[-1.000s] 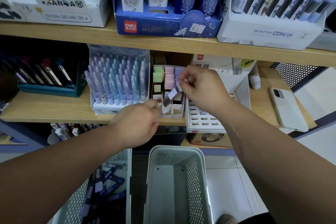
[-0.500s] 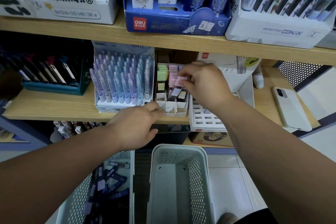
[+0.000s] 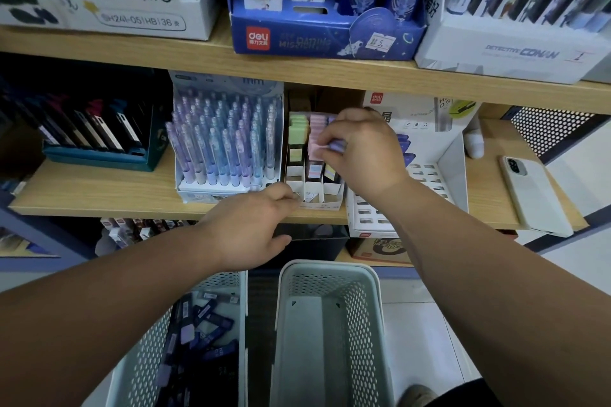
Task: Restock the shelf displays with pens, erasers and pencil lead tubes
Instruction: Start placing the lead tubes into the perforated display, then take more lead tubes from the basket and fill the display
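Middle of the frame, my right hand (image 3: 363, 149) reached over the small divided display box (image 3: 317, 205), fingers curled and thumb and forefinger pinched on a pencil lead tube (image 3: 335, 146) with a lilac cap, held at the top of the box's right-hand column. My left hand (image 3: 251, 228) lay lower and left of centre, palm down, thumb splayed under the edge of the wooden shelf (image 3: 99, 192), bent fingertips against the front lip of that box; whether they gripped it or only pressed on it I could not tell. Inside the box stood three columns of tubes, capped green, pink and lilac from left to right, with its front slots showing white card. Just beside it on the left, a white stand held rows of pastel pens (image 3: 224, 145), upright and tilted back. Lower left of the frame, a white perforated basket (image 3: 148, 350) held a loose heap of dark blue lead tubes (image 3: 211, 324); a second white basket (image 3: 373, 291) stood just beside it, at lower centre.
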Tool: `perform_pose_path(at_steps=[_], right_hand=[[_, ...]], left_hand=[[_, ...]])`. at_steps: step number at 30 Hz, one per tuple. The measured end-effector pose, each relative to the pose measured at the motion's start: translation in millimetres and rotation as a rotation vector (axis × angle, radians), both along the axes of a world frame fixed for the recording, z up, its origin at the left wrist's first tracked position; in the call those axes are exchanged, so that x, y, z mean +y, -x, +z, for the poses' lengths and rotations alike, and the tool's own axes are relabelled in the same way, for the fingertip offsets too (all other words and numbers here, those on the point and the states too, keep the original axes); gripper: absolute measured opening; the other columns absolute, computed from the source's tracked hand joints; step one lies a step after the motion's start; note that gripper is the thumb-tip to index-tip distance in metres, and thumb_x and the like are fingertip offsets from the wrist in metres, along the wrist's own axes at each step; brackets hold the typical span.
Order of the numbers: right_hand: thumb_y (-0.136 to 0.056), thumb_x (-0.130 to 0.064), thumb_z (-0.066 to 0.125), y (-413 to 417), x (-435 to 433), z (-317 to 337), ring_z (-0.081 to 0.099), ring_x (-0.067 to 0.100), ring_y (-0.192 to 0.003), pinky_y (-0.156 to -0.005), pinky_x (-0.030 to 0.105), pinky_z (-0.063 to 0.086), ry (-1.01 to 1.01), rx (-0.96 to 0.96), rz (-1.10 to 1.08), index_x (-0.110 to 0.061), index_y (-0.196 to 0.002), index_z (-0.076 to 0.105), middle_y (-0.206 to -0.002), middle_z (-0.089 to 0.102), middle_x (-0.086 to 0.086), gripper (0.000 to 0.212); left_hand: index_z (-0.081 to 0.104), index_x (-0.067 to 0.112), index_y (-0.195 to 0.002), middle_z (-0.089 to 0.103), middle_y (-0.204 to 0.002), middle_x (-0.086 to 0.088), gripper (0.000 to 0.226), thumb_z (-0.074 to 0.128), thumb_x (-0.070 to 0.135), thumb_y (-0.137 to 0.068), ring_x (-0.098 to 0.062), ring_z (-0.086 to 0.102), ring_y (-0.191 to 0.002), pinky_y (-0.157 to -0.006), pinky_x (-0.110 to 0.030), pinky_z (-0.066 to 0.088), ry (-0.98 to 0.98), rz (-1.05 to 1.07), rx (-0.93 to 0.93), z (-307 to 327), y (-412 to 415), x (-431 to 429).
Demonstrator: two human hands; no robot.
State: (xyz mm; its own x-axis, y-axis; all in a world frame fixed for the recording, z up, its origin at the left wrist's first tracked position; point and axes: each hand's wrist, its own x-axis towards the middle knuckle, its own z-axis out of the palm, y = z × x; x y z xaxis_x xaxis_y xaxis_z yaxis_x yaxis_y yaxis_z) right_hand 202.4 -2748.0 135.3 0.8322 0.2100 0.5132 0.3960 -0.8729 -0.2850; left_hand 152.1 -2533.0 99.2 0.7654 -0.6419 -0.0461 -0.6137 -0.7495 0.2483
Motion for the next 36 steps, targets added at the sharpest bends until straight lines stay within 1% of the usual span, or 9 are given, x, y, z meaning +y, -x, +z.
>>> perform_pose_path(at_steps=[7, 16, 19, 22, 24, 27, 29, 33, 36], right_hand=[[-0.075, -0.018, 0.084, 14.5, -14.8, 5.5, 0.062, 0.031, -0.1, -0.081, 0.038, 0.054, 0.049, 0.031, 0.037, -0.017, -0.102, 0.078, -0.102, 0.067, 0.005, 0.027], [-0.082, -0.021, 0.08, 41.3, -28.1, 10.6, 0.062, 0.025, -0.101, -0.085, 0.037, 0.054, 0.016, 0.109, -0.069, -0.022, -0.11, 0.075, -0.11, 0.066, 0.002, 0.028], [-0.086, -0.026, 0.076, 47.7, -21.4, 12.2, 0.062, 0.023, -0.095, -0.078, 0.035, 0.054, 0.023, 0.129, -0.073, -0.02, -0.108, 0.074, -0.106, 0.065, 0.002, 0.022], [-0.088, -0.03, 0.072, 60.0, -1.5, 17.2, 0.059, 0.018, -0.082, -0.072, 0.037, 0.053, 0.01, 0.154, -0.013, -0.019, -0.098, 0.072, -0.092, 0.061, -0.002, 0.014], [-0.089, -0.035, 0.071, 73.2, 21.6, 13.6, 0.057, 0.016, -0.081, -0.073, 0.038, 0.052, 0.031, 0.275, 0.099, -0.02, -0.095, 0.07, -0.089, 0.059, -0.004, 0.016], [-0.088, -0.047, 0.07, 94.3, 59.8, -7.3, 0.058, 0.018, -0.092, -0.082, 0.036, 0.051, 0.228, 0.587, 0.253, -0.024, -0.107, 0.068, -0.103, 0.059, -0.003, 0.03], [-0.089, -0.049, 0.07, 105.0, 80.9, -31.5, 0.06, 0.019, -0.099, -0.085, 0.035, 0.051, 0.298, 0.751, 0.28, -0.023, -0.115, 0.067, -0.11, 0.063, -0.002, 0.037], [-0.086, -0.05, 0.073, 115.6, 107.1, -91.8, 0.062, 0.023, -0.104, -0.089, 0.038, 0.052, 0.129, 0.958, 0.123, -0.017, -0.126, 0.062, -0.116, 0.066, 0.004, 0.053], [-0.087, -0.043, 0.075, 125.7, 116.3, -133.4, 0.063, 0.025, -0.102, -0.08, 0.034, 0.049, 0.047, 1.063, 0.06, -0.014, -0.128, 0.061, -0.118, 0.067, 0.007, 0.052]], left_hand=[[0.017, 0.03, -0.159, 0.014, -0.16, 0.012, 0.071, 0.052, 0.04, -0.098, -0.014, 0.05, -0.127, -0.096, -0.033, 0.051, 0.001, 0.009, -0.009, -1.2, 9.1, 7.6], [0.026, 0.034, -0.155, 0.012, -0.16, 0.011, 0.062, 0.052, 0.043, -0.098, -0.013, 0.052, -0.125, -0.097, -0.033, 0.05, -0.072, 0.078, -0.001, 16.3, 32.8, 32.9], [0.035, 0.035, -0.15, 0.031, -0.152, 0.009, 0.057, 0.052, 0.048, -0.097, -0.012, 0.057, -0.112, -0.089, -0.032, 0.051, -0.16, 0.135, 0.049, 22.1, 38.3, 44.2], [0.06, 0.035, -0.119, 0.062, -0.114, 0.007, 0.031, 0.053, 0.053, -0.095, -0.014, 0.059, -0.097, -0.084, -0.035, 0.053, -0.232, 0.196, 0.14, 26.7, 43.4, 62.0], [0.062, 0.035, -0.104, 0.064, -0.104, 0.007, 0.024, 0.053, 0.055, -0.093, -0.014, 0.059, -0.092, -0.084, -0.037, 0.052, -0.282, 0.254, 0.201, 19.1, 50.3, 82.4], [0.058, 0.035, -0.12, 0.06, -0.116, 0.006, 0.044, 0.047, 0.064, -0.089, -0.021, 0.058, -0.107, -0.097, -0.046, 0.047, -0.359, 0.362, 0.302, -7.5, 71.4, 120.4], [0.054, 0.032, -0.129, 0.058, -0.127, 0.002, 0.047, 0.051, 0.061, -0.091, -0.021, 0.056, -0.114, -0.099, -0.043, 0.047, -0.39, 0.395, 0.37, -27.7, 91.6, 146.2], [0.045, 0.029, -0.143, 0.051, -0.138, 0.0, 0.056, 0.054, 0.055, -0.095, -0.02, 0.054, -0.12, -0.097, -0.03, 0.044, -0.384, 0.496, 0.476, -56.6, 129.6, 186.9], [0.043, 0.025, -0.145, 0.056, -0.135, -0.002, 0.061, 0.061, 0.052, -0.093, -0.016, 0.058, -0.106, -0.086, -0.024, 0.041, -0.262, 0.595, 0.553, -70.9, 142.6, 200.3]])
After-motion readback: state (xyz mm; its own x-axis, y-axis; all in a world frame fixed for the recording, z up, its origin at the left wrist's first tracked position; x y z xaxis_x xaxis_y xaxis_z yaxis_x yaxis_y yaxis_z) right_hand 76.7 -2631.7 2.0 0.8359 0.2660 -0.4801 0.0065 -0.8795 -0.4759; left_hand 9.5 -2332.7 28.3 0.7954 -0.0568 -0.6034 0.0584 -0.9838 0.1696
